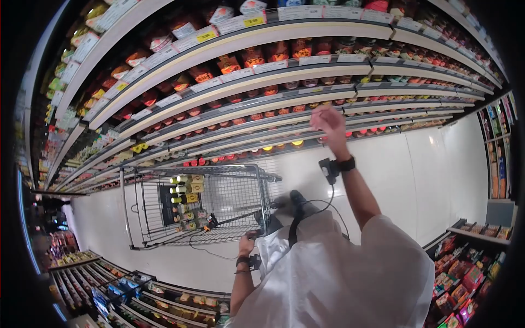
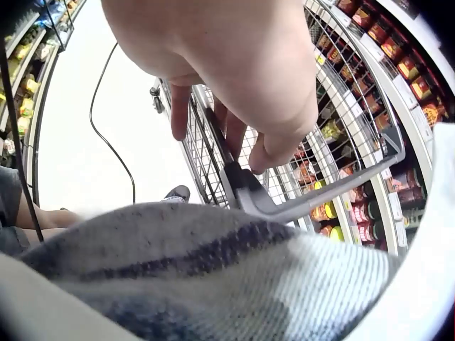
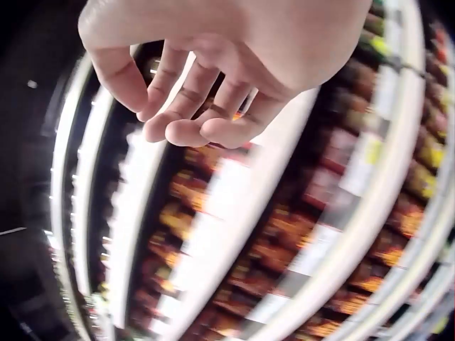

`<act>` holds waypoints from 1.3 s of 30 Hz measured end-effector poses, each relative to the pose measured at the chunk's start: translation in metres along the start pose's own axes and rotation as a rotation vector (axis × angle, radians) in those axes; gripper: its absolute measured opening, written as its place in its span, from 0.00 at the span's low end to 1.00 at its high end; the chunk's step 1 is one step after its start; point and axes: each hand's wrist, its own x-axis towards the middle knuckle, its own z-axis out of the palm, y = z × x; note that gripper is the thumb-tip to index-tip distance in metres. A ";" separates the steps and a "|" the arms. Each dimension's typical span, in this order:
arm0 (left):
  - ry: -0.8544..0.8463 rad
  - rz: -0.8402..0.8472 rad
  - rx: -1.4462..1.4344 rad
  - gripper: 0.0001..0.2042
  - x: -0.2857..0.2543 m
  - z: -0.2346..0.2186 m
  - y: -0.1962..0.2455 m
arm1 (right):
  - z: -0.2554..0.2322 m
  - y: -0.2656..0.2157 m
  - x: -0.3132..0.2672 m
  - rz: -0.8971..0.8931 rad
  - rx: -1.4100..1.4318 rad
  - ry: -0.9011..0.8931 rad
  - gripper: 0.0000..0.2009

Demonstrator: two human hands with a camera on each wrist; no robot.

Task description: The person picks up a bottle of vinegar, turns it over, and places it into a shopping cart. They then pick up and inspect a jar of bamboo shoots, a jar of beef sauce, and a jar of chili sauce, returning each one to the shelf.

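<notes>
My left hand (image 2: 227, 64) is at the near end of the shopping cart (image 1: 235, 183). Its fingers and thumb come down on both sides of the dark cart handle (image 2: 222, 138) and grip it. Inside the cart lie several bottles with yellow-green caps (image 1: 183, 188) and a few jars (image 1: 191, 218). Raised in front of the shelves, my right hand (image 1: 328, 120) holds nothing, its fingers loosely bent. In the right wrist view, the right hand (image 3: 220, 85) overlaps rows of blurred jars (image 3: 178, 220) with orange labels.
Long shelves (image 1: 246, 33) of jars with price tags curve along the aisle beside the cart. Pale floor (image 1: 383, 169) stretches to the right. Behind are more racks (image 1: 175, 306) and a bin of red packets (image 1: 465, 279). A cable (image 2: 106, 106) hangs near the left wrist.
</notes>
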 end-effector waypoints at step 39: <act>0.432 0.102 0.317 0.19 -0.039 -0.083 -0.084 | 0.104 -0.053 0.127 -0.507 -1.329 -0.077 0.30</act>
